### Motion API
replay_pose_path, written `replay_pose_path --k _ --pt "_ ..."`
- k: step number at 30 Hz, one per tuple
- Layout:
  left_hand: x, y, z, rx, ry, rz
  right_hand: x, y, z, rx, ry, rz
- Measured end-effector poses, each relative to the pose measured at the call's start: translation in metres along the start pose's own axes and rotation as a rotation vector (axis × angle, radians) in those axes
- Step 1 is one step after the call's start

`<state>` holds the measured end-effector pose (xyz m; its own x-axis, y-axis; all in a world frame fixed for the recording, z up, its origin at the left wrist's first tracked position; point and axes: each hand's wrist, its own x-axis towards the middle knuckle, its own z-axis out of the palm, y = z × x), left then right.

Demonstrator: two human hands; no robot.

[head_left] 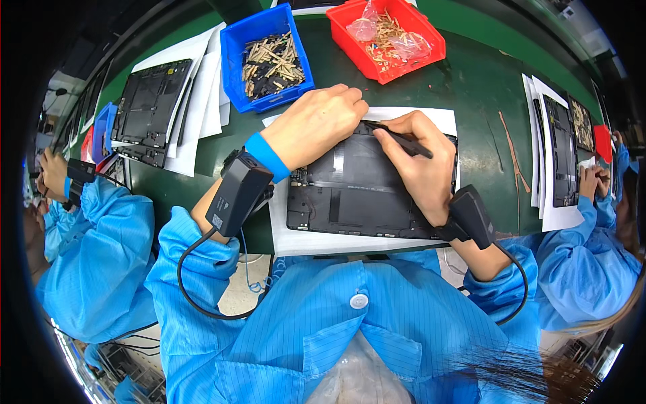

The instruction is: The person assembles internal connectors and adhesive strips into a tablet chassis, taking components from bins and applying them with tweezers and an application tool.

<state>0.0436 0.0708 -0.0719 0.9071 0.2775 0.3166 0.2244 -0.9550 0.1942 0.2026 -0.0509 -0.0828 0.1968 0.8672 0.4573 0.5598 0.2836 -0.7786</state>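
A flat black device housing, like a laptop or tablet shell, lies on white sheets before me. My right hand pinches dark tweezers, their tip angled to the housing's far edge. Close by that tip, my left hand rests over the far left part of the housing with fingers curled under. Whatever those fingers grip is hidden beneath the hand. A blue band circles my left wrist, and each wrist carries a black box-shaped device.
Beyond my left hand stands a blue bin of small tan and black strips. A red bin holds tan pieces and clear plastic. More housings on paper stacks lie left and right. Co-workers in blue sleeves sit on both sides.
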Motion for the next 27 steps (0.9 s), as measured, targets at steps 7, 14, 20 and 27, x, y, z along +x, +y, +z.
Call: replay_pose_path --k 7,14,20,27 --pt "0.002 0.003 0.003 0.073 -0.001 0.007 0.004 -0.004 -0.025 0.087 0.075 0.25" --pt "-0.032 0.003 -0.011 -0.25 0.32 -0.243 0.016 -0.002 -0.037 -0.151 -0.297 -0.082" --pt "-0.066 0.033 -0.004 -0.009 0.246 -0.29 0.029 0.01 0.0 -0.396 -0.402 -0.261" --pt "-0.059 0.044 0.014 0.2 0.173 -0.294 0.042 0.017 0.011 -0.373 -0.479 -0.284"
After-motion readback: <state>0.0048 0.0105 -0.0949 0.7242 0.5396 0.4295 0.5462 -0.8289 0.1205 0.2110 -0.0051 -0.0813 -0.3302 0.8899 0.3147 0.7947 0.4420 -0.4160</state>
